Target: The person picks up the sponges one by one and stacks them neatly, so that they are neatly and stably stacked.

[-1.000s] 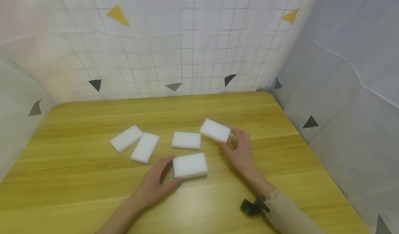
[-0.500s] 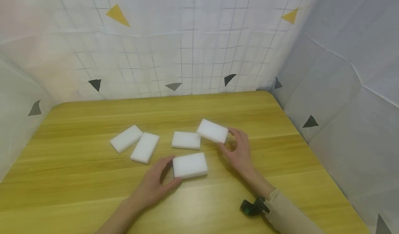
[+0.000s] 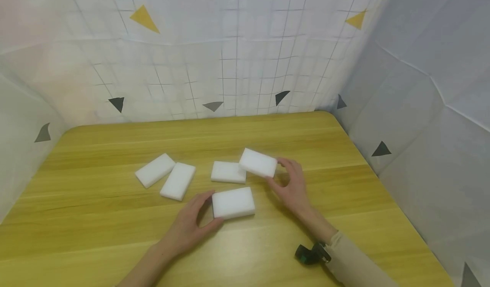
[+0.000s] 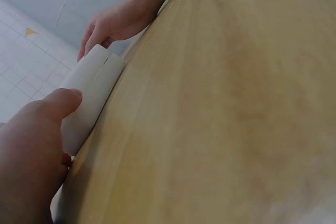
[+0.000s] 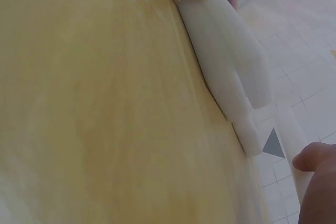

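Five white foam blocks lie on a wooden table [image 3: 115, 236]. My left hand [image 3: 208, 208] grips the left end of the nearest block [image 3: 234, 203], thumb on the near side and fingers on the far side; the left wrist view shows that block [image 4: 92, 95] beside my thumb [image 4: 58, 103]. My right hand [image 3: 278, 173] pinches the right end of another block [image 3: 258, 163] and holds it slightly raised, its left corner over the middle block [image 3: 227, 172]. In the right wrist view, white blocks [image 5: 226, 51] fill the upper middle, with a fingertip [image 5: 315, 161] at lower right.
Two more white blocks [image 3: 155, 170] [image 3: 178, 180] lie side by side to the left. A small black and green device [image 3: 310, 253] sits at my right cuff. White gridded sheets [image 3: 237, 57] wall the table at the back and both sides.
My right hand has carried its block a little to the left, so that it now overlaps the middle block's corner. My left hand and the nearest block have stayed put.
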A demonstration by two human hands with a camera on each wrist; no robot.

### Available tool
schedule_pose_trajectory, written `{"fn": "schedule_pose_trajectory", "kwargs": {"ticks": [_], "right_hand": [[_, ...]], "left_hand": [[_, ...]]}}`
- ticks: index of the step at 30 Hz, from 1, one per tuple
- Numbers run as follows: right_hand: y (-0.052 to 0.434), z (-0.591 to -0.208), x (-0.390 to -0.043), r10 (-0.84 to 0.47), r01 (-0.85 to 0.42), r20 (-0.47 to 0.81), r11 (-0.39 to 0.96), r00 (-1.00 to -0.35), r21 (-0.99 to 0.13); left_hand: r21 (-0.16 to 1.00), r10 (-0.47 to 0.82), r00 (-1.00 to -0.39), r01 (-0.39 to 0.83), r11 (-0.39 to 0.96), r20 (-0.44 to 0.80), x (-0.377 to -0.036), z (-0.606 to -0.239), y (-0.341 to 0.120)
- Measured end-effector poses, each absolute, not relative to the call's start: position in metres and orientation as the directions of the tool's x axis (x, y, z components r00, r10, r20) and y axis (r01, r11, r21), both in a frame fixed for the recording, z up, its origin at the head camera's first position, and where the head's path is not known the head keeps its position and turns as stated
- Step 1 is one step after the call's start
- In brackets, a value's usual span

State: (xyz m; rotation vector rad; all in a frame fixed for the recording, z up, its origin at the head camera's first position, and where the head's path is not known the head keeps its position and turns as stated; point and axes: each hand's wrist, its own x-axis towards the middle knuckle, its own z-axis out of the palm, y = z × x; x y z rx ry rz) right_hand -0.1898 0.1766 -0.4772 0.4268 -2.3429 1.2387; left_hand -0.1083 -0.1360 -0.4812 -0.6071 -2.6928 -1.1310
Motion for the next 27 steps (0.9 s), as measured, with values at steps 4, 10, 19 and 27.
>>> {"fn": "schedule_pose_trajectory", "kwargs": {"ticks": [4, 10, 19, 27], "right_hand": [[0.177, -0.4785, -0.1897, -0.084, -0.482, 0.527, 0.544, -0.846, -0.687], [0.176, -0.4808, -0.1893, -0.121, -0.531, 0.561, 0.53, -0.819, -0.661], [0.1762, -0.4807, -0.189, -0.179, -0.59, 0.591, 0.501, -0.786, -0.633], [0.1753, -0.4822, -0.1887, -0.249, -0.655, 0.623, 0.471, -0.742, -0.591]], "left_hand": [[0.645, 0.306, -0.904, 0.427, 0.634, 0.298, -0.1083, -0.4813, -0.136], [0.641, 0.306, -0.904, 0.428, 0.637, 0.3, -0.108, -0.4813, -0.136], [0.642, 0.307, -0.904, 0.428, 0.636, 0.298, -0.1085, -0.4814, -0.1354], [0.645, 0.305, -0.904, 0.428, 0.633, 0.3, -0.1086, -0.4819, -0.1355]]}}
